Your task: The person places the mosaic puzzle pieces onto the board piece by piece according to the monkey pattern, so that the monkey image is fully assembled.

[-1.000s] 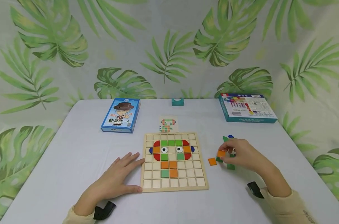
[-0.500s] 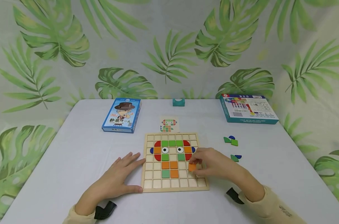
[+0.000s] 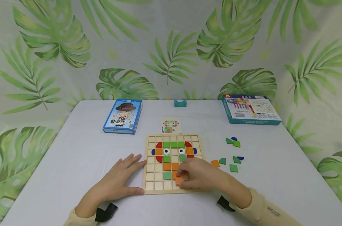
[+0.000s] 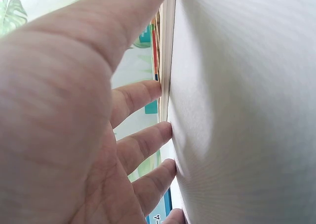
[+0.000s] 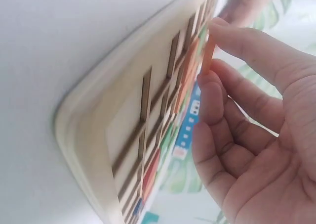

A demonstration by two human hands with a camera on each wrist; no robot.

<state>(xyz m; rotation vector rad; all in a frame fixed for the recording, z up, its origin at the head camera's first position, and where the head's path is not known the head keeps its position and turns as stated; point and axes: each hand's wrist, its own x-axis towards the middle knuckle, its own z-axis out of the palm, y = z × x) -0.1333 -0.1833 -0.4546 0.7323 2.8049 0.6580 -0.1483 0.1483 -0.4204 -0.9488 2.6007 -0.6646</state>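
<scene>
White surface (image 3: pixel 55 175); things listed left to right. The left grip (image 3: pixel 117 179), a bare hand, is held wide, fingers spread; the wooden board (image 3: pixel 160 191) is touched at its left edge by thumb and index fingertip. Behind the hand a blue box (image 3: pixel 122 116) with a cartoon figure is seen lying flat.

On the gridded board, lying flat, a face is formed by coloured tiles: blue half-round (image 3: pixel 153 152) at the left side, red corners, a green row on top, a left eye tile (image 3: pixel 166 151) and a right eye tile (image 3: pixel 182 151). Below, orange and green tiles are seated. A pattern card (image 3: pixel 171 125) is placed just behind the board, a teal block (image 3: pixel 180 104) farther back.

An orange tile (image 3: pixel 179 180) is pinched between thumb and fingers of the right grip (image 3: pixel 199 174), narrow, over the board's lower part; whether the board is touched by it cannot be told.

To the right, loose pieces are scattered: orange square (image 3: pixel 215 163), green quarter-round (image 3: pixel 222 161), green square (image 3: pixel 233 168), more green and blue pieces nearby. Farther back, a teal-edged box (image 3: pixel 251 110) is laid flat.
</scene>
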